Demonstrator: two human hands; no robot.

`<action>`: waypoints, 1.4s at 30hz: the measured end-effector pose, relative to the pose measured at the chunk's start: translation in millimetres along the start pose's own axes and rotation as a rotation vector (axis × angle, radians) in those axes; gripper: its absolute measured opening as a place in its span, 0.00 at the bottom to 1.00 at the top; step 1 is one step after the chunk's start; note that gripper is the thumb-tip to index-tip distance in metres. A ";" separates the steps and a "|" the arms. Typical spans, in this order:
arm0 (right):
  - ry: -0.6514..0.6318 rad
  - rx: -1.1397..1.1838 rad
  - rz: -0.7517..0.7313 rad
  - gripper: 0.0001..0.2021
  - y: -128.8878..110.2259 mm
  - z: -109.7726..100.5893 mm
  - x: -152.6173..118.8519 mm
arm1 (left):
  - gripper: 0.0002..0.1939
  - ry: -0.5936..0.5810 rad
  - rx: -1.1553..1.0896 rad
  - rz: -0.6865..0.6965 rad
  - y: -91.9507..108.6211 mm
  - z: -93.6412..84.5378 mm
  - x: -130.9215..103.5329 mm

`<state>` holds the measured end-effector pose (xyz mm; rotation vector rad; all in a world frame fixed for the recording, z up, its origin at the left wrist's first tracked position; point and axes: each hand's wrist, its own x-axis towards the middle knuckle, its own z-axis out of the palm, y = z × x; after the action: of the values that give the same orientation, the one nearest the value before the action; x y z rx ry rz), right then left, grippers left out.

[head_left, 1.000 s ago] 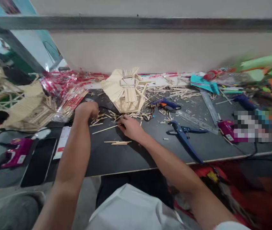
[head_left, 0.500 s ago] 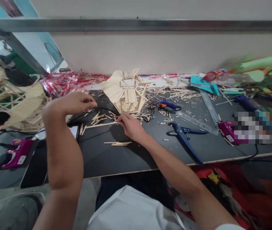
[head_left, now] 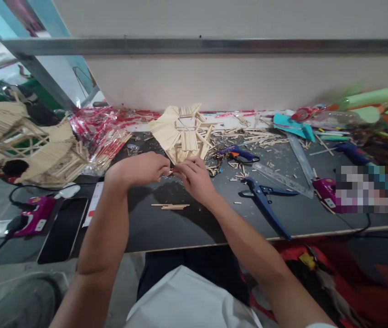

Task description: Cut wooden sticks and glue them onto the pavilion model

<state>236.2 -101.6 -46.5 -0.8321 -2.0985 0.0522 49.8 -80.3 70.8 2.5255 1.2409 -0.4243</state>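
Note:
My left hand and my right hand meet fingertip to fingertip just in front of a model built of thin wooden sticks. The right fingers pinch a thin wooden stick, now mostly covered by the hands. Curled fingers close my left hand right beside it; what they grip is hidden. A few loose wooden sticks lie on the dark table nearer to me.
A blue pipe cutter, a clear ruler and a blue glue gun lie to the right. At left are a larger stick model, a phone and a purple power strip. Stick offcuts litter the back.
My left hand has come down and to the right, from raised above the table to meet my right hand. The stick in my right fingers is now mostly covered. The view has shifted slightly.

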 end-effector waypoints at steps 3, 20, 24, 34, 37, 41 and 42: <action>0.051 0.054 -0.005 0.06 3.0 -0.9 0.9 | 0.16 0.049 -0.061 0.017 -2.4 2.9 -2.5; 0.215 -0.041 0.282 0.09 31.8 -53.4 59.2 | 0.05 0.607 -0.895 -0.322 55.0 49.7 16.8; 0.017 -0.026 0.318 0.09 43.5 -52.3 85.8 | 0.07 0.585 -0.881 -0.371 58.3 45.1 27.5; -0.241 -0.098 0.356 0.09 57.3 -37.7 106.1 | 0.10 0.576 -0.726 -0.422 62.0 43.7 37.8; -0.261 -0.112 0.363 0.07 55.3 -36.2 107.4 | 0.10 0.591 -0.771 -0.431 63.0 44.3 41.1; -0.293 -0.168 0.355 0.08 52.4 -38.0 108.0 | 0.11 0.629 -0.723 -0.492 65.0 45.4 46.7; -0.296 -0.177 0.355 0.08 52.0 -38.3 108.0 | 0.11 0.633 -0.688 -0.509 66.0 45.0 47.7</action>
<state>247.9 -8.4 37.2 -1.3691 -2.2234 0.1911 124.6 -102.3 20.0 1.7646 1.8460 0.6635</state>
